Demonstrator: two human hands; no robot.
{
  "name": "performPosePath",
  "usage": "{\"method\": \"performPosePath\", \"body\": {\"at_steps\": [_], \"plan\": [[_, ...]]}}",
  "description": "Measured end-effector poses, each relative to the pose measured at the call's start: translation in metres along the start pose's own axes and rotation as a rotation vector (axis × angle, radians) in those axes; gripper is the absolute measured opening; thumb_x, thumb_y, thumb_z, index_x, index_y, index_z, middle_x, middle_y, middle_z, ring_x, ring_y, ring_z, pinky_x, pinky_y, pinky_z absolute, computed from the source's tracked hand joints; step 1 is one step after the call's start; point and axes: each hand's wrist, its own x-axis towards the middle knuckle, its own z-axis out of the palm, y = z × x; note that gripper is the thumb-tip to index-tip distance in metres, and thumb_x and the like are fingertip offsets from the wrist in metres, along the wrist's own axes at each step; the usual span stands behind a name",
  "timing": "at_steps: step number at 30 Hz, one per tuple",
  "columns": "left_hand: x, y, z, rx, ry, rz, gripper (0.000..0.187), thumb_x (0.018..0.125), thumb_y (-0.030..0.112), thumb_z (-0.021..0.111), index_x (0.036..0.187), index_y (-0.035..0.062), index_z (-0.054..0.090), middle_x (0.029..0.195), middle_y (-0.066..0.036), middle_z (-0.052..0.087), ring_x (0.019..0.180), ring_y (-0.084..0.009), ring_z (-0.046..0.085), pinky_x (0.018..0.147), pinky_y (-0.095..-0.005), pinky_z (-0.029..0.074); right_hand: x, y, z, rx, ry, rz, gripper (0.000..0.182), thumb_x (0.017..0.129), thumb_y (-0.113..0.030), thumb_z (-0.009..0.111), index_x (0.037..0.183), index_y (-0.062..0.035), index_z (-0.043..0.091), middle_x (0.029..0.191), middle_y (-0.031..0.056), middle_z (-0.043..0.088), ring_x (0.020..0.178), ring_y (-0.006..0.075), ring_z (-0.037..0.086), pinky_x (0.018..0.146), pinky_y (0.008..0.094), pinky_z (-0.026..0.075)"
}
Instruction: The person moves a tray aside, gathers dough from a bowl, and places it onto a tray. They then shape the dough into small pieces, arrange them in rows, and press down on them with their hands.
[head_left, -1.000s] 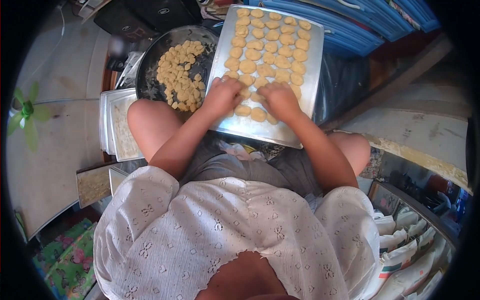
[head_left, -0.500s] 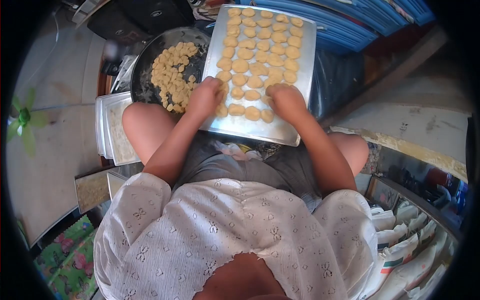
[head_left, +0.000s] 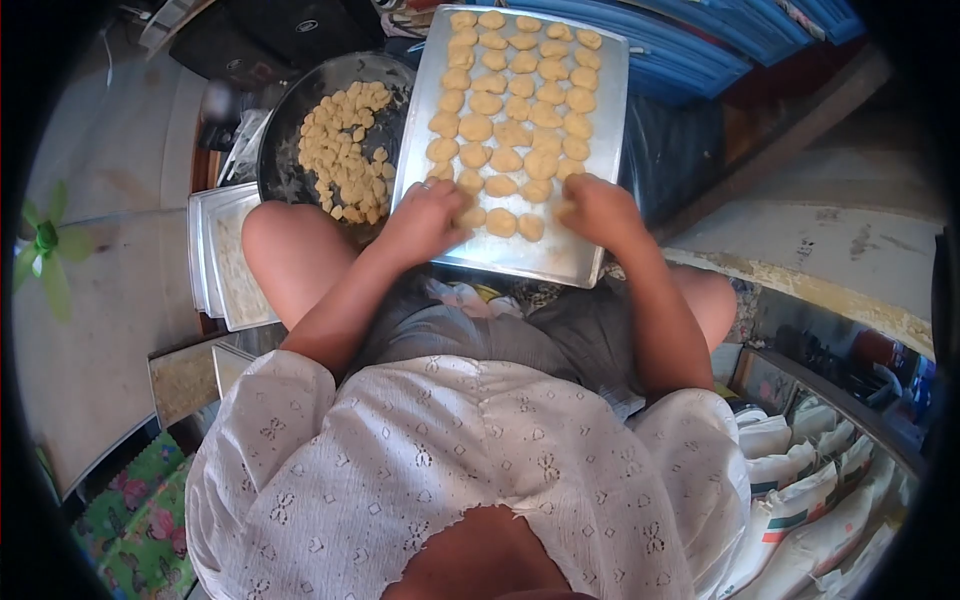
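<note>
A metal baking tray (head_left: pixel 600 250) rests over my lap, carrying rows of flattened yellow dough pieces (head_left: pixel 500 222). My left hand (head_left: pixel 432 218) lies over the tray's near left side, its fingers curled onto a dough piece (head_left: pixel 473 214) at the left of the nearest row. Across the tray, my right hand (head_left: pixel 605 212) is closed, with its fingertips down at the right end of that same row. Whatever those right fingertips hold is hidden beneath them. Left of the tray stands a round black pan (head_left: pixel 275 165) holding a heap of small dough lumps (head_left: pixel 345 150).
Stacked metal trays (head_left: pixel 225 255) lean beside my left knee. Blue slatted furniture (head_left: pixel 680 50) stands beyond the tray. On the right are a worn wooden ledge (head_left: pixel 800 260) and several white packets (head_left: pixel 800 500). A green fan (head_left: pixel 45 237) is at far left.
My left hand has moved right and slightly down, from the tray's left edge onto the nearest row. My right hand has shifted right and down. Tray and pan appear slightly further left.
</note>
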Motion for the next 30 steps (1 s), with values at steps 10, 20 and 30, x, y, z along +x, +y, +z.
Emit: {"method": "performPosePath", "body": {"at_steps": [10,20,30], "plan": [[0.000,-0.007,0.024,0.072,0.142,0.081,0.033,0.072,0.019,0.070,0.102,0.0073,0.061,0.105,-0.009,0.057,0.099,-0.0275,0.053,0.088,-0.0385,0.039,0.005,-0.005,0.008,0.051,0.200,-0.011,0.022,0.072,-0.016,0.068,0.089,-0.0069,0.058,0.090,0.0146,0.059,0.082,0.0335,0.060,0.068,0.0409,0.048],[-0.012,-0.008,0.007,-0.001,0.159,0.025,0.035,0.071,0.020,0.071,0.102,0.0070,0.060,0.101,-0.010,0.056,0.098,-0.0285,0.052,0.087,-0.0390,0.040,0.006,-0.040,0.053,-0.096,0.242,-0.471,0.027,0.069,-0.020,0.067,0.094,-0.0135,0.062,0.089,0.0034,0.057,0.092,0.0209,0.053,0.078,0.0343,0.038],[-0.024,-0.031,0.012,0.002,0.184,-0.080,0.029,0.073,0.012,0.066,0.101,0.0054,0.061,0.104,-0.012,0.054,0.100,-0.0317,0.053,0.085,-0.0404,0.043,-0.009,-0.041,0.033,-0.011,0.064,-0.241,0.028,0.072,-0.016,0.068,0.096,-0.0088,0.057,0.092,0.0097,0.057,0.092,0.0298,0.057,0.077,0.0406,0.044]]}}
